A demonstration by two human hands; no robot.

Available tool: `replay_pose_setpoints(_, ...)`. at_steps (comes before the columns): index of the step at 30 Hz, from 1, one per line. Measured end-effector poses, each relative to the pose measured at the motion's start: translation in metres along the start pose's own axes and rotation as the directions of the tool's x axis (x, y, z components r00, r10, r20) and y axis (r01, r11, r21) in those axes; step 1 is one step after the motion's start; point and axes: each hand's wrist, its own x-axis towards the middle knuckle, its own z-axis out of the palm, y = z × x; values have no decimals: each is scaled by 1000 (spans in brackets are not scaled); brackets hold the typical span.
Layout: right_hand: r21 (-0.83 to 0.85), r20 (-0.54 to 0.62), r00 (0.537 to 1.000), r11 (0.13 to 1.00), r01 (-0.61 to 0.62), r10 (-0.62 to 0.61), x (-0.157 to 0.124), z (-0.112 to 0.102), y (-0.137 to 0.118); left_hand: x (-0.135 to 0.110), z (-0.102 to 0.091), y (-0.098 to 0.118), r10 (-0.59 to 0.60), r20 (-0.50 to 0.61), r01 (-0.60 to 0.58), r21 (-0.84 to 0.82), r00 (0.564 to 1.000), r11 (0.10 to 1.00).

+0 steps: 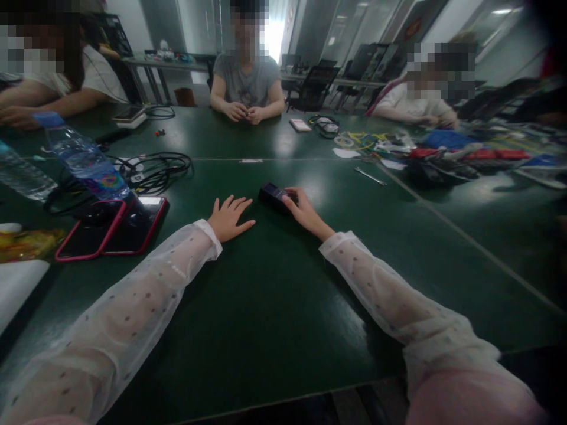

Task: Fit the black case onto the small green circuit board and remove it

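Note:
My right hand (301,208) is closed round the near end of a small black handheld device (273,195), which has a dark screen at its far end and lies on the green table (266,307). The thumb rests on the device's top face. To the left of it, my left hand (230,218) lies palm down with fingers spread, apart from the device and holding nothing. Sheer dotted white sleeves cover both forearms.
Left of my left hand lie two phones (133,227) in red cases, a water bottle (88,156) and coiled black cables (166,168). A wrench (370,176) lies to the right, before a pile of cables and tools (469,153). Three people sit around the table.

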Motion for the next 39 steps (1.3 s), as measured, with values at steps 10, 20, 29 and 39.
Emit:
replay_pose_setpoints(10, -222, 134, 948, 924, 311, -287, -8, 2, -10, 0, 1, 0, 11, -4, -11, 21, 1000, 1000)
replay_pose_setpoints(20, -257, 145, 951, 918, 303, -274, -9, 1, -14, 0, 0, -1, 12, -1, -12, 25, 1000, 1000)
replay_pose_setpoints(29, -254, 186, 942, 912, 321, -280, -12, 1, -21, 0, 2, 0, 3, -18, -3, 22, 1000, 1000)
replay_pose_setpoints(39, -248, 195, 937, 910, 333, -290, -13, -1, -23, -1, 0, 1, 12, -15, -11, 23, 1000, 1000)
